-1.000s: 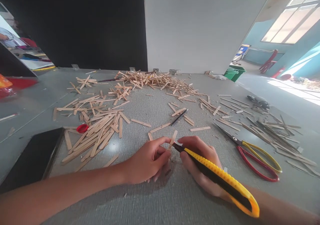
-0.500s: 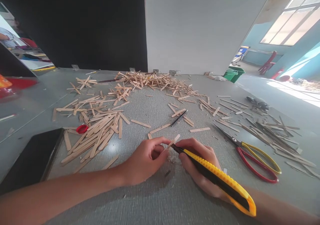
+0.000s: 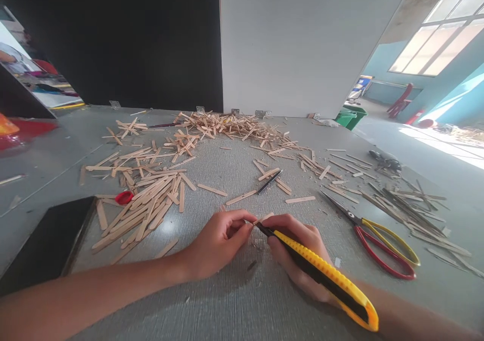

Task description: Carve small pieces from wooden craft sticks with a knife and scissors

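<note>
My left hand (image 3: 223, 242) pinches a small wooden craft stick (image 3: 267, 217) between thumb and forefinger, just above the table. Closed around a yellow and black utility knife (image 3: 321, 270), my right hand (image 3: 298, 245) keeps its blade end against the stick, close to my left fingertips. The blade itself is mostly hidden by the fingers. Ahead of my hands lie a dark pen (image 3: 269, 181) and a few loose sticks. A heap of craft sticks (image 3: 151, 200) spreads to the left of my left hand.
Scissors with red and yellow handles (image 3: 385, 245) lie at the right, beside a pile of thin wood strips (image 3: 412, 205). A dark flat object (image 3: 49, 240) and a red ring (image 3: 124, 197) are at left. Behind a further stick pile (image 3: 227, 126) stands an upright panel (image 3: 295, 48).
The stick in my left hand has tilted lower, and its pale end now sits flatter. The knife has shifted slightly left, with its tip still at the stick.
</note>
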The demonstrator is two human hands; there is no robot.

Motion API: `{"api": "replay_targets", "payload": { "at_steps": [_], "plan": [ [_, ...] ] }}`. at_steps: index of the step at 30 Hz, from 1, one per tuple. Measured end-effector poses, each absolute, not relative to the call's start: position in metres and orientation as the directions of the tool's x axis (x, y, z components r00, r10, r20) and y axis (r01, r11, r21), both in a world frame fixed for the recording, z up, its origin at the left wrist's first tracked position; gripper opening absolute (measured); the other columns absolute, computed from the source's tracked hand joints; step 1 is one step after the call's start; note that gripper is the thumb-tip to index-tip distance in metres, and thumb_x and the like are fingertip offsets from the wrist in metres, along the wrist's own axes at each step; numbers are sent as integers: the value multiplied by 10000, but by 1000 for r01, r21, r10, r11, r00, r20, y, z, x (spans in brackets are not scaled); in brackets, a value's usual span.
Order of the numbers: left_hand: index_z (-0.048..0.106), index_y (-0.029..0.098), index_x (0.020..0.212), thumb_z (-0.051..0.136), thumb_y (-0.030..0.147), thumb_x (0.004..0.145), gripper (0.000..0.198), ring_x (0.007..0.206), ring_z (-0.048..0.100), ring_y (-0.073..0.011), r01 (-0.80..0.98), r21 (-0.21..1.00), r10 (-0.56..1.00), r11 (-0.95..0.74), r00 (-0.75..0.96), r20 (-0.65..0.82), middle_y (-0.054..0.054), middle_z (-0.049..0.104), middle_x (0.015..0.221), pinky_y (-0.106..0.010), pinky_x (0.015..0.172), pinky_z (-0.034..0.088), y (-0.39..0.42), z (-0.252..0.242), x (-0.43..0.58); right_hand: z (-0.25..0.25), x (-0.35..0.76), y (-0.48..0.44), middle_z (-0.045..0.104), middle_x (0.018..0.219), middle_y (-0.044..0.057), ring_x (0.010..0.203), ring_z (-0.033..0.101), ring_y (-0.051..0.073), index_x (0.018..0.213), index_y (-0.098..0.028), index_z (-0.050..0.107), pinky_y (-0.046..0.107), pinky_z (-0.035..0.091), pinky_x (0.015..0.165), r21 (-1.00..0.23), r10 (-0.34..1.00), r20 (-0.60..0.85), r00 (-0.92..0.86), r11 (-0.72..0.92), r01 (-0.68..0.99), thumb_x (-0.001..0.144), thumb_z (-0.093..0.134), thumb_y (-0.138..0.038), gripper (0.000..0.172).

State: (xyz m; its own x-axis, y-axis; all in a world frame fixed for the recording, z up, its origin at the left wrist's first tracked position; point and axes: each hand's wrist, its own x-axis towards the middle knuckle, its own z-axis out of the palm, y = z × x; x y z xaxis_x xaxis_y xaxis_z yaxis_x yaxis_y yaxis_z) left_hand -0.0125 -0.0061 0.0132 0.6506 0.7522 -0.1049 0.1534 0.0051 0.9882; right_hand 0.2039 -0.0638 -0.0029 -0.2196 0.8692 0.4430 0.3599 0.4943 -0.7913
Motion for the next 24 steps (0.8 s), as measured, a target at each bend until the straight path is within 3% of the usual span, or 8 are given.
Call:
{"api": "replay_targets", "payload": {
  "at_steps": [13, 17, 21, 24],
  "plan": [
    [647, 182, 1185, 558, 361, 1064, 234, 497, 385, -97, 188, 982, 752, 6, 646, -128, 94, 482, 614, -199, 459, 290, -6, 14, -13, 2, 202, -63, 801, 947, 31, 692, 703, 147, 1166, -251, 662, 246, 513, 610, -783, 867, 460, -193, 498, 373, 990, 607, -184, 196],
    [586, 202, 1234, 532, 434, 1084, 281, 469, 414, -92, 218, 976, 736, 30, 656, -169, 60, 621, 696, -190, 428, 306, -7, 15, -13, 1, 203, -64, 766, 826, -12, 563, 614, 113, 1158, -250, 679, 221, 505, 562, -772, 864, 473, -171, 500, 392, 985, 617, -189, 193],
    [522, 230, 1213, 521, 559, 1086, 353, 449, 463, -94, 236, 971, 708, 44, 678, -197, 22, 724, 770, -190, 421, 349, -8, 17, -12, -2, 204, -64, 748, 747, -39, 521, 606, 104, 1195, -265, 704, 210, 488, 534, -752, 853, 493, -169, 516, 410, 984, 639, -192, 233],
    [487, 243, 1213, 514, 608, 1081, 389, 446, 465, -90, 241, 969, 692, 50, 692, -208, 8, 752, 814, -193, 424, 335, -8, 18, -13, -1, 205, -65, 771, 803, -46, 557, 644, 98, 1255, -306, 700, 207, 502, 567, -749, 847, 496, -191, 529, 398, 1005, 638, -192, 282]
  ]
}}
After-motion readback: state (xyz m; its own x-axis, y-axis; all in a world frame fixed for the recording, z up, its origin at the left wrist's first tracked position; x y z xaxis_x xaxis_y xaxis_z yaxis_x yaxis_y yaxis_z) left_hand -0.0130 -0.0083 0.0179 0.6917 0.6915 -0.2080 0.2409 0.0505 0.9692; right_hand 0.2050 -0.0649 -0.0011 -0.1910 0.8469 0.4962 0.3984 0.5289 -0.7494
